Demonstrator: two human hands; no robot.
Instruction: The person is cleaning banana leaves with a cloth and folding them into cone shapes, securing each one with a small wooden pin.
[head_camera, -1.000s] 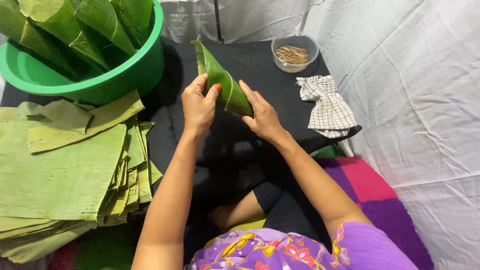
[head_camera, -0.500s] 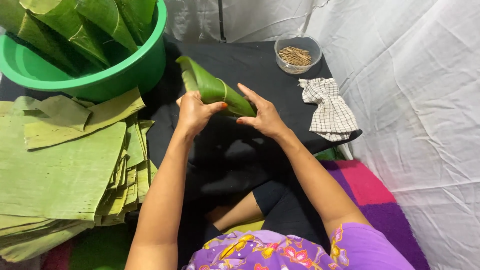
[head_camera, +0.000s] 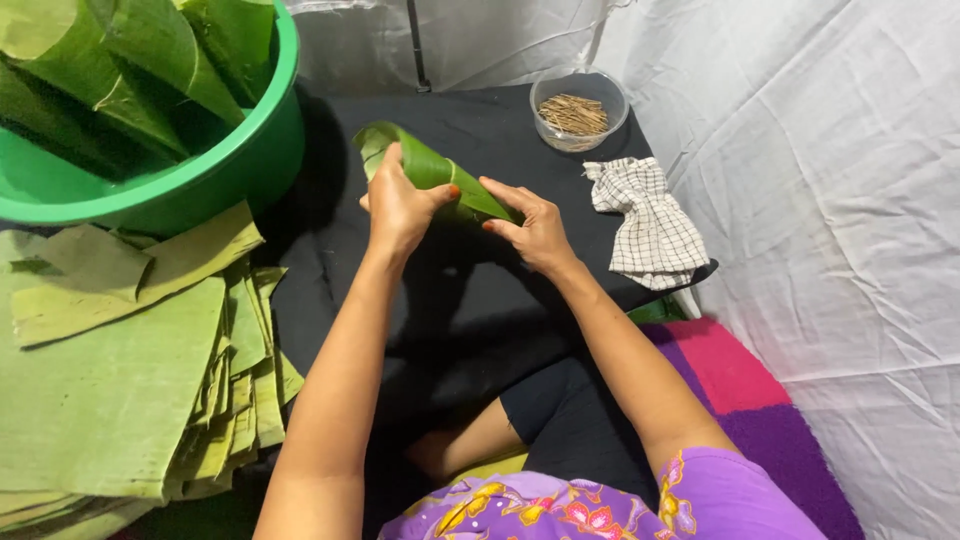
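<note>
While the stack of flat banana leaf sheets (head_camera: 110, 400) lies at far left beside the green basin (head_camera: 200, 185) of rolled leaf cones, the work in hand sits at centre above the black tabletop (head_camera: 480, 130). Left hand (head_camera: 400, 205) wraps the wide mouth end of a rolled leaf cone (head_camera: 435, 172), fingers closed around it. Right hand (head_camera: 535, 225) grips the narrow tip end, fingers curled and thumb pressing on the seam. Cone lies tilted, mouth up-left, held clear of the cloth. Judged light, pliable and smooth-surfaced; likely to spring open if released and to split along the grain if creased hard. Best hold appears to be over the overlapping edge, with gentle pressure. Further right stand a clear bowl of thin sticks (head_camera: 578, 110) and a checked cloth (head_camera: 645, 225), both untouched.
</note>
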